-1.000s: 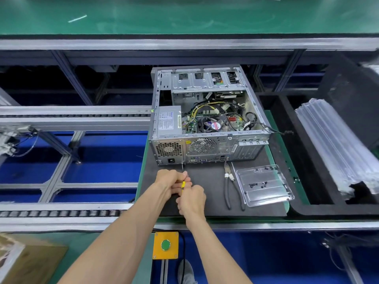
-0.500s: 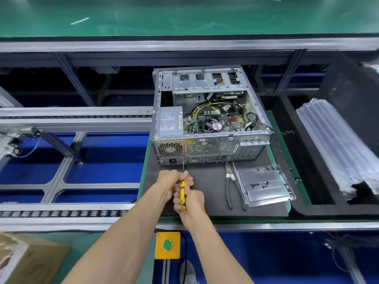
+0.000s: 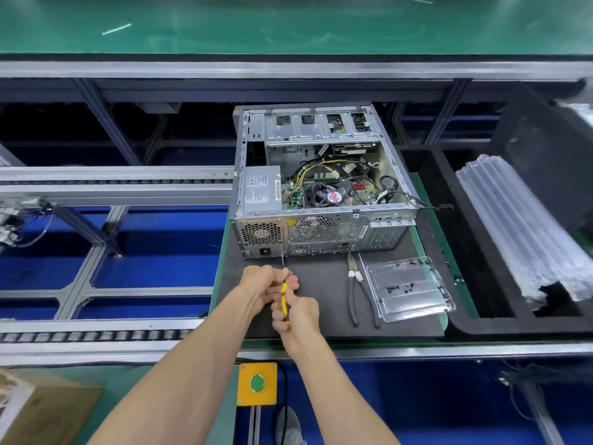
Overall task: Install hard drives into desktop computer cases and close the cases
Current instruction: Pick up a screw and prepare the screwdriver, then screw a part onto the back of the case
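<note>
**Two hands on the screwdriver at the case's rear edge**

My right hand is wrapped around the yellow-handled screwdriver, fingers curled on the rear of the grip, which I judge is where the turning force comes from. My left hand closes around the front of the handle near the thin metal shaft, most likely to steady the tip and keep it lined up. The shaft points at the lower rear edge of the open grey metal desktop computer case, just below the power-supply grille; whether the tip is seated in a screw is too small to tell.

The case lies on its side on the dark foam work mat, open face up, so the drive cage and cabling are reachable from above. I cannot pick out the hard drive with any certainty; something flat sits under the cage at the far end, but I can't identify it. No side panel is on the case, so closing is not yet done.

Right of my hands lie grey-handled pliers, and beside them a clear plastic tray holding a few small black screws, kept within easy reach. Further right, a stack of clear plastic trays rests in a black foam bin.
</note>
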`<state>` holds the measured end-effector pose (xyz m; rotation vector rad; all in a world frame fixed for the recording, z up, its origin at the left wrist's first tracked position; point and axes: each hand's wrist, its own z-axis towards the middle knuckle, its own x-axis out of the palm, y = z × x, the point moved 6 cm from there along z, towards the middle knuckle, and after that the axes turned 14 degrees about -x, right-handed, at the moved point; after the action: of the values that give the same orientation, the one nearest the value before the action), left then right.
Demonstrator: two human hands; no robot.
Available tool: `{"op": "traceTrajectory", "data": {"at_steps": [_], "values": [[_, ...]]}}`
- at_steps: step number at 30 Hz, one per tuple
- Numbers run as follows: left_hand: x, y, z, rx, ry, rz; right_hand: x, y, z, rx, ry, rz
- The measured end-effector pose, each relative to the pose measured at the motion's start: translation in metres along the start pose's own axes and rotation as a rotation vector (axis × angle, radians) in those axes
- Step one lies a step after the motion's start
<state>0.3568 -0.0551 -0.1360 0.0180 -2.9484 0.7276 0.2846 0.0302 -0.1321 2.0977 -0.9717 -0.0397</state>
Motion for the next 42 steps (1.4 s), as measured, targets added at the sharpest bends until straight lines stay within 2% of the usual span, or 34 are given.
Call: {"op": "traceTrajectory", "data": {"at_steps": [1, 2, 6, 10, 13, 17, 21, 28, 33, 42], "values": [[0.000, 0.000, 0.000, 0.003, -0.003, -0.014, 0.003, -0.001, -0.001, 0.058, 0.024, 0.116], [0.000, 0.000, 0.000, 0.007, -0.008, -0.012, 0.004, 0.000, -0.001, 0.060, 0.047, 0.110], [0.001, 0.002, -0.001, 0.061, -0.049, 0.038, -0.005, 0.018, 0.000, -0.149, 0.040, -0.434], [0.014, 0.007, -0.006, 0.144, -0.036, 0.112, -0.022, 0.031, -0.004, -0.319, 0.091, -0.707], [0.047, 0.008, -0.017, 0.262, 0.037, 0.204, -0.044, 0.045, -0.005, -0.402, 0.061, -0.712], [0.111, 0.004, -0.034, 0.484, 0.121, 0.483, -0.089, 0.079, -0.004, -0.493, -0.066, -0.687], [0.159, 0.006, -0.039, 0.737, -0.011, 1.003, -0.143, 0.111, -0.002, -0.519, -0.232, -0.730], [0.211, 0.008, -0.027, 0.919, -0.045, 1.458, -0.204, 0.151, 0.007, -0.497, -0.386, -0.881], [0.228, -0.001, -0.019, 0.983, 0.007, 1.588, -0.221, 0.174, 0.015, -0.537, -0.416, -0.942], [0.240, 0.005, -0.019, 1.246, 0.154, 1.701, -0.215, 0.200, 0.043, -0.559, -0.409, -0.984]]}}
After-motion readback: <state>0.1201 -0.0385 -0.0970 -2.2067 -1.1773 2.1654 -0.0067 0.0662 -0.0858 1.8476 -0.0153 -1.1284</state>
